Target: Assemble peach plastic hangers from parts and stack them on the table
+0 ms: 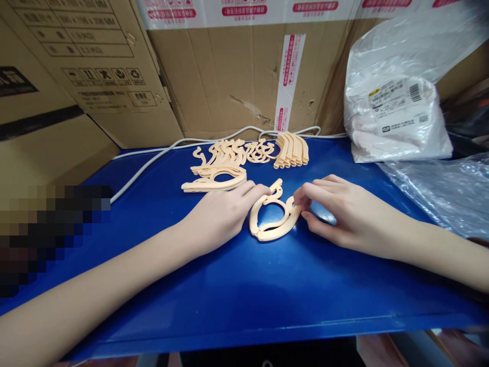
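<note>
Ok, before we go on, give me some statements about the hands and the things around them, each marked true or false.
1. The left hand and right hand are at the same cream piece. True.
2. The tabletop is green. False: the tabletop is blue.
3. A bundle of curved tubes lies beyond that piece. True.
4. The white plastic bag is at the left. False: the white plastic bag is at the right.
</note>
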Demonstrator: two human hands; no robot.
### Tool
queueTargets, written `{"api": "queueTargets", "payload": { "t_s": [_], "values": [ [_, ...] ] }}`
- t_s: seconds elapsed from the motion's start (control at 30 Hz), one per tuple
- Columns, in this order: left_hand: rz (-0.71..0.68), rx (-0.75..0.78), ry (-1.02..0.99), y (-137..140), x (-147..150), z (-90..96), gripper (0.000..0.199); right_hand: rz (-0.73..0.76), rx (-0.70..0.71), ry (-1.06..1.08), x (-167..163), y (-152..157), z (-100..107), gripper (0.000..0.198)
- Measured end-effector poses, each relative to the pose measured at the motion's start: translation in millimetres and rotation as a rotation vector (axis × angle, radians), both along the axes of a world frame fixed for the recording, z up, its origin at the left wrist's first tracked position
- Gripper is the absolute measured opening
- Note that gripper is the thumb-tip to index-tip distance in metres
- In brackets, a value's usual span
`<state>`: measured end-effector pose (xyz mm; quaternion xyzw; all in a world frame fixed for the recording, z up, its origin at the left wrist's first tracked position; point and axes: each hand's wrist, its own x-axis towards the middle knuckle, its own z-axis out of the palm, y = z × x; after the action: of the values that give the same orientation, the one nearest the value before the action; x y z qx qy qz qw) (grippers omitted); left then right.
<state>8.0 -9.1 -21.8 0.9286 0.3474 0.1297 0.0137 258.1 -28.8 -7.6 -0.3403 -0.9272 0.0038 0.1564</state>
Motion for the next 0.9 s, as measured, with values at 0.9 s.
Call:
{"api": "queueTargets", "payload": {
  "t_s": [0.9],
  "values": [
    [-0.051,-0.172,-0.108,-13,8,-1.2,0.089,0.156,-0.213,0.011,-2,2,-3,0.043]
  ]
}}
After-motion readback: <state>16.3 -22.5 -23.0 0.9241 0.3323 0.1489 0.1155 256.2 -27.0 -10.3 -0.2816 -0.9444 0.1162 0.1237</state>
